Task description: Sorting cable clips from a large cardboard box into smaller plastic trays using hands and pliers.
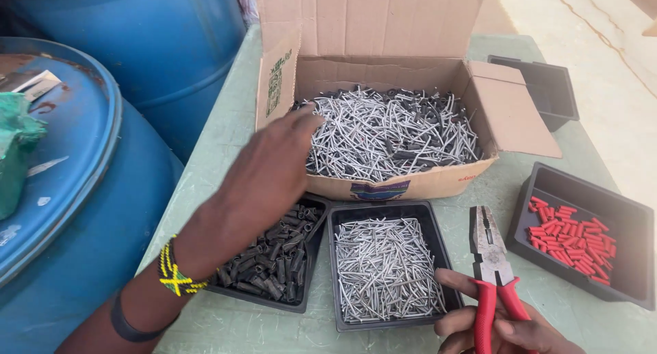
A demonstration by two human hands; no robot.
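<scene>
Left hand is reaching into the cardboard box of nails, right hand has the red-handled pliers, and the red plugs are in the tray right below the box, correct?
Not quite. The head view shows the red plugs in the black tray at far right; the tray below the cardboard box holds nails. Left hand and pliers in the right hand are as stated.

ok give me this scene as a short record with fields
left hand: left hand reaching into the cardboard box, fingertips on the loose nails
right hand: right hand holding red-handled pliers
trays in front: dark plugs; sorted nails; red plugs
surface: green table
beside: blue barrels
</scene>
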